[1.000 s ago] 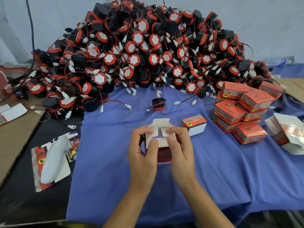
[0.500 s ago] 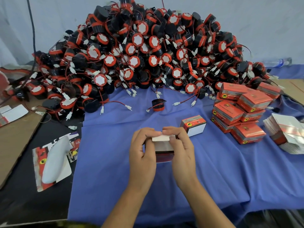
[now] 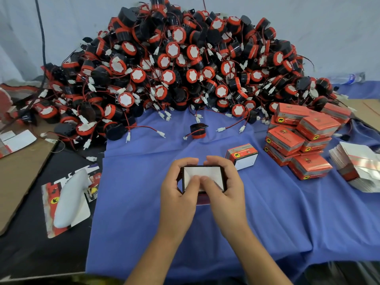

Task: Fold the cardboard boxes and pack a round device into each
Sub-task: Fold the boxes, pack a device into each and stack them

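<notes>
Head view. Clasping the cardboard box (image 3: 211, 172) from both ends, left hand (image 3: 176, 188) and right hand (image 3: 224, 186) curled round it, thumbs pressing its white flap, just above the blue cloth (image 3: 144, 202). Could crease the flap or miss the slot if pressed askew; could spring open once released.

Beyond: lone round device (image 3: 197, 130) before the heap of devices (image 3: 185, 68) with tangled wires, likely to drag neighbours when pulled. Rightward: open folded box (image 3: 241, 156), stacked packed boxes (image 3: 298, 145), flat blanks (image 3: 357, 167). Unobstructed reach to the lone device.
</notes>
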`<state>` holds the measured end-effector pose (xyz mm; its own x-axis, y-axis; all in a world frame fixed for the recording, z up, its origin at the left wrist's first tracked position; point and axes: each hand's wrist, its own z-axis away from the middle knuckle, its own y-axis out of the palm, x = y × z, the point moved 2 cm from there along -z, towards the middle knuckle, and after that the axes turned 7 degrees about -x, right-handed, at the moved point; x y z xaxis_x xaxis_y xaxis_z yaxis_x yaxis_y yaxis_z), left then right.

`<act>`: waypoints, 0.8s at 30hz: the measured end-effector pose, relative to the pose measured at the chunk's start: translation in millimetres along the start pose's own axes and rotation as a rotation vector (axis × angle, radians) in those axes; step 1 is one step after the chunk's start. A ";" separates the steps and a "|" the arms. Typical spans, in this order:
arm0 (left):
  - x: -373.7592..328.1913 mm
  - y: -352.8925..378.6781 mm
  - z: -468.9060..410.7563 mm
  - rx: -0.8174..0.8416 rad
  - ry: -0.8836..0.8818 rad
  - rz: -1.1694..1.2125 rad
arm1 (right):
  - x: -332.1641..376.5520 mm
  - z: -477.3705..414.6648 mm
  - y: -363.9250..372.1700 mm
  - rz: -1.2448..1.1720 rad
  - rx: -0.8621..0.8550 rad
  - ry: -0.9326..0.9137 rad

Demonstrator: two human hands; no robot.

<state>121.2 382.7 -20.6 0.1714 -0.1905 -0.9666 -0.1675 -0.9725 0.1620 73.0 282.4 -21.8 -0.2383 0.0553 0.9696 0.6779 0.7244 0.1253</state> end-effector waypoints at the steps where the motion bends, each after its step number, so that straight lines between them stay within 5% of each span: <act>1: -0.1 0.8 1.0 -0.008 -0.004 0.013 | -0.5 0.0 0.7 -0.002 -0.006 0.022; 12: -0.8 2.7 2.5 0.006 0.020 0.030 | 3.9 -1.3 0.3 -0.025 -0.021 0.062; 20: -2.6 -3.3 -6.8 0.279 -0.276 -0.172 | 4.7 -3.0 -2.0 -0.106 -0.175 -0.023; 24: -6.6 -14.9 -12.1 0.423 -0.397 -0.073 | 9.4 -1.8 -2.7 -0.083 -0.175 -0.019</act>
<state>134.3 396.9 -14.2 -0.1665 0.0193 -0.9859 -0.5563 -0.8273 0.0777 70.2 279.7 -12.6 -0.3105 0.0139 0.9505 0.7655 0.5965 0.2413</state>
